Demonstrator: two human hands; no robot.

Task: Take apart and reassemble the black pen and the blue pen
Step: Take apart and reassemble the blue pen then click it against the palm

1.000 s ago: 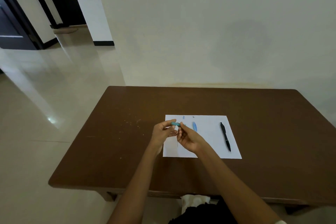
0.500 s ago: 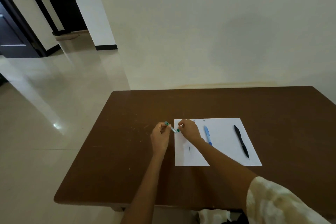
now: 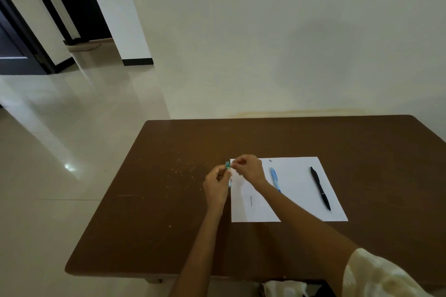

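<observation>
Hands, left (image 3: pixel 217 184) and right (image 3: pixel 247 167), pinch a tiny blue pen part (image 3: pixel 228 171) that could slip and roll off the table (image 3: pixel 169 200).

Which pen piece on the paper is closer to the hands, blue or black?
The light blue piece, lying just beside the right hand and partly hidden by that forearm. The black pen lies whole, farther right on the paper.

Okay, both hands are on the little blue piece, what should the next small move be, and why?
Probably ease the blue piece out of the clear part and lay it on the paper. Both the left hand and right hand pinch it at the paper's left edge, the blue barrel already lies there, and the black pen looks whole.
</observation>
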